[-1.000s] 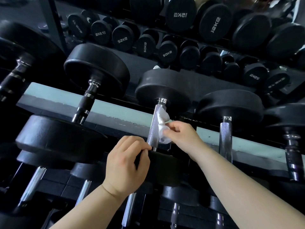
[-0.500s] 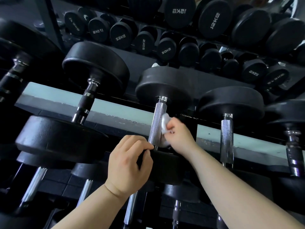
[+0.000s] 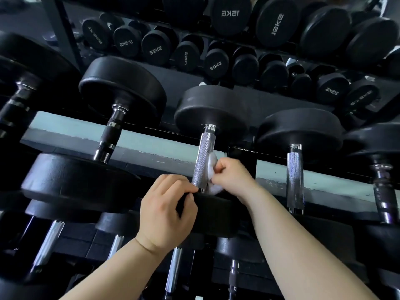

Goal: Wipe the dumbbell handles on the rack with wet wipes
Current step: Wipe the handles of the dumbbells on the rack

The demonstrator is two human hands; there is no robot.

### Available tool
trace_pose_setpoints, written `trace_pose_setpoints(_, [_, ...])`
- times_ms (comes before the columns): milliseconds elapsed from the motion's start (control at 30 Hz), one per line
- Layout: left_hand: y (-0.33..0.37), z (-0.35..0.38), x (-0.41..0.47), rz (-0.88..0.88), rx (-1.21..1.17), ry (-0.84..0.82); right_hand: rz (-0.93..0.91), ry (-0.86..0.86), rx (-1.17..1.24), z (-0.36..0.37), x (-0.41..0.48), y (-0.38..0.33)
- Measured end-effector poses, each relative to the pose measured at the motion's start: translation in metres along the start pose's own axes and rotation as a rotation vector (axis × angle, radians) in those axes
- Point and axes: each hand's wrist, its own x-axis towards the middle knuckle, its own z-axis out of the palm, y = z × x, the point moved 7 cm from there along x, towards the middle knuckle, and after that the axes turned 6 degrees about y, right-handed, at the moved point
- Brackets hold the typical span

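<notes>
Black rubber up front: the left hand (image 3: 166, 212) is curled over the edge of the near dumbbell head (image 3: 218, 215), gripping it, I'd guess to keep it steady. Just past that, the right hand (image 3: 232, 177) pinches a bunched white wet wipe (image 3: 211, 166) and presses it against the right side of the knurled steel handle (image 3: 202, 156), low down by that head. So we're mid-wipe on this one, and its upper stretch is bare right now. Along the pale rack rail (image 3: 151, 147), the chrome handle (image 3: 294, 178) to the right and the black-grip handle (image 3: 109, 135) to the left give no clue whether they're done. Whole rows of smaller dumbbells (image 3: 155, 48) sit behind, so I'd say plenty left.
</notes>
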Motion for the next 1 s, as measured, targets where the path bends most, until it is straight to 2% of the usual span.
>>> trace_pose_setpoints(100, [0.0, 0.0, 0.0, -0.004, 0.004, 0.005, -0.018, 0.244, 0.139, -0.018, 0.022, -0.016])
trace_pose_setpoints(167, [0.0, 0.0, 0.0, -0.006, 0.005, 0.009, 0.004, 0.275, 0.202, -0.016, 0.018, -0.013])
trace_pose_setpoints(300, [0.003, 0.0, 0.001, 0.014, -0.001, 0.01, 0.024, -0.071, 0.088, 0.006, -0.011, 0.003])
trace_pose_setpoints(367, [0.002, 0.0, 0.001, 0.011, -0.003, 0.008, -0.007, -0.064, 0.027, 0.001, -0.005, 0.001])
trace_pose_setpoints(467, [0.002, 0.0, 0.0, 0.0, -0.005, 0.003, -0.004, 0.081, 0.118, -0.013, 0.013, -0.009])
trace_pose_setpoints(533, [0.001, 0.0, 0.0, -0.005, -0.003, -0.002, 0.008, 0.091, 0.138, -0.015, 0.014, -0.01])
trace_pose_setpoints(700, [0.002, 0.0, 0.002, -0.022, 0.004, -0.016, 0.012, -0.215, -0.073, 0.004, -0.008, -0.004])
trace_pose_setpoints(767, [0.003, 0.0, 0.002, -0.02, 0.006, -0.021, 0.001, -0.143, -0.034, -0.003, 0.001, -0.008])
trace_pose_setpoints(900, [0.002, 0.0, 0.001, -0.027, 0.014, -0.015, -0.013, 0.244, 0.094, -0.023, 0.019, -0.022])
trace_pose_setpoints(933, [0.002, -0.001, 0.001, -0.029, 0.019, -0.013, -0.025, 0.264, 0.071, -0.022, 0.018, -0.023])
trace_pose_setpoints(1000, [0.002, -0.001, 0.001, -0.028, 0.019, -0.025, -0.042, 0.153, -0.003, -0.017, 0.011, -0.019])
